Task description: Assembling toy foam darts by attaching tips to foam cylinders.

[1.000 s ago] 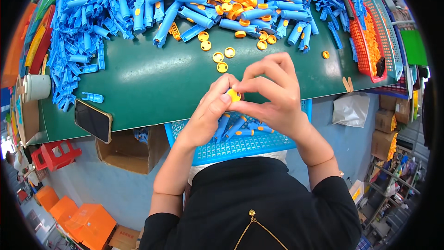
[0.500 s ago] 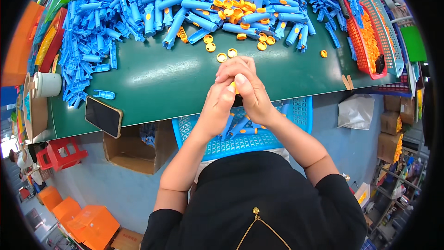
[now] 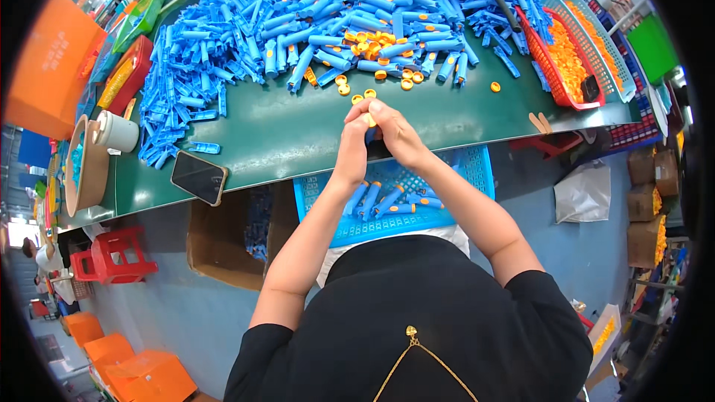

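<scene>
My left hand [image 3: 351,150] and right hand [image 3: 401,136] press together around a yellow cap [image 3: 372,122] and a mostly hidden blue piece [image 3: 370,135], beyond the far rim of the blue basket [image 3: 482,173], my forearms [image 3: 477,223] converging over it.

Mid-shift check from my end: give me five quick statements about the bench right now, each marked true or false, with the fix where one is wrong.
1. The left hand and right hand meet, with a yellow cap showing between them. True.
2. The phone lies to the right of both hands. False: it lies to their left, near the front edge of the green table.
3. The blue basket in front of the torso holds blue tubes. True.
4. The red basket is filled with blue tubes. False: it holds orange pieces.
5. A lone cap lies on the table, right of the hands. True.
</scene>
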A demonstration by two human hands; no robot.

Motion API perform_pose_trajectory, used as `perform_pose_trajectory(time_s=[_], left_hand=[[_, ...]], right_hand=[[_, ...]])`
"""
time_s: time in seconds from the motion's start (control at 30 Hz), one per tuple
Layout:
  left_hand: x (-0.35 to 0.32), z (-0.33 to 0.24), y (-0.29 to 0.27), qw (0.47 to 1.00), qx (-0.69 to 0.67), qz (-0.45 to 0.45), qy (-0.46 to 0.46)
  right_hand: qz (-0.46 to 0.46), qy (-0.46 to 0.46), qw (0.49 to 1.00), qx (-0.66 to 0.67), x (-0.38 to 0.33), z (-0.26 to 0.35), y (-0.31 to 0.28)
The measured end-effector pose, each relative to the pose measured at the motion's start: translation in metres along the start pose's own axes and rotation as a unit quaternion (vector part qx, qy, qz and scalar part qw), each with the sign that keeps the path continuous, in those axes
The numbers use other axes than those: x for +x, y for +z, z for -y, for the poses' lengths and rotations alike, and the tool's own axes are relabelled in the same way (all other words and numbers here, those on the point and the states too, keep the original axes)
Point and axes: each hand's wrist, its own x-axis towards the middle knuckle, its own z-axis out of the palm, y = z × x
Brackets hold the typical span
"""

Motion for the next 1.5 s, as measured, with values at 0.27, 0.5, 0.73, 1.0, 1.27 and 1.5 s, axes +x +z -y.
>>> perform_pose_trajectory(time_s=[0.27,0.5,0.73,1.0,1.27,1.5], left_hand=[[0.000,0.006,-0.006,0.999,-0.017,0.028,0.017],[-0.006,-0.014,0.006,1.000,-0.021,0.008,-0.001],[-0.003,-0.011,0.002,0.995,0.092,-0.006,0.034],[0.002,-0.030,0.011,0.981,0.134,0.008,0.143],[-0.018,-0.056,0.016,0.977,0.155,0.061,0.134],[-0.032,-0.084,-0.003,0.989,0.091,0.101,0.059]], right_hand=[[0.003,-0.187,0.954,-0.236,-0.005,0.013,-0.021],[0.027,-0.209,0.894,-0.396,0.000,0.039,-0.029],[0.109,-0.131,0.900,-0.400,0.009,0.077,-0.034],[0.061,-0.249,0.888,-0.381,0.004,0.087,-0.026],[0.080,-0.272,0.872,-0.400,-0.010,0.115,-0.017],[-0.015,-0.203,0.929,-0.309,-0.016,0.138,-0.031]])
